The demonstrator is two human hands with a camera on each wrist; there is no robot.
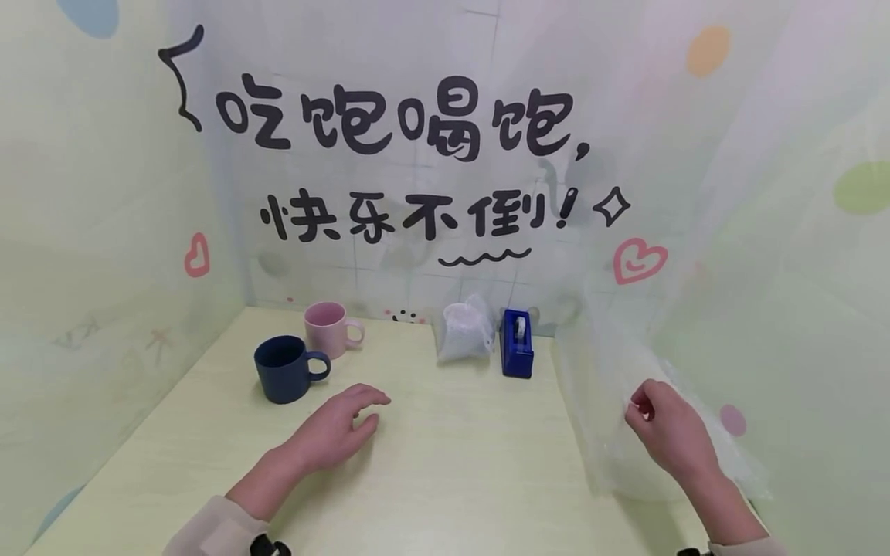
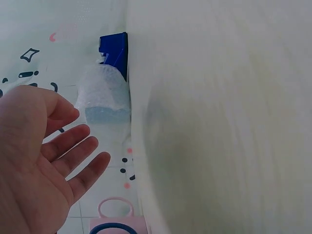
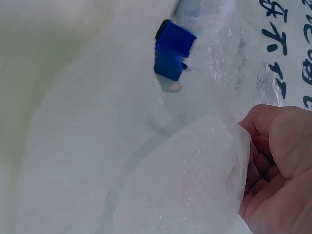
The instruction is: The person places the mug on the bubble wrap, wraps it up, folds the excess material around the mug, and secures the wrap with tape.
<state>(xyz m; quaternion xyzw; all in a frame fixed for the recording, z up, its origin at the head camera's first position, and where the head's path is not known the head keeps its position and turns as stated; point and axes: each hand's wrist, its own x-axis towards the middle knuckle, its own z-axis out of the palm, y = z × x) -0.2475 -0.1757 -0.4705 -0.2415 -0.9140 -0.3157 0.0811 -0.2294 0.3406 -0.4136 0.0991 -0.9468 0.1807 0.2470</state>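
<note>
Head view: I see the right hand (image 1: 670, 428) pinching a clear plastic sheet (image 3: 180, 185), while the left hand (image 1: 332, 428), fingers loosely apart, hovers near a blue mug (image 1: 281, 377).

On one table (image 1: 473, 471) you have one navy mug (image 1: 281, 377) and one pink mug (image 1: 325, 338), making two uncovered mugs, plus one blue tape dispenser (image 1: 517, 357) and one wrapped bundle (image 1: 464, 333), perhaps a third mug clouded by its covering. Count your two hands, one left hand (image 1: 337, 428) and one right hand (image 1: 670, 426), and one piece of translucent wrap (image 3: 180, 180).
</note>
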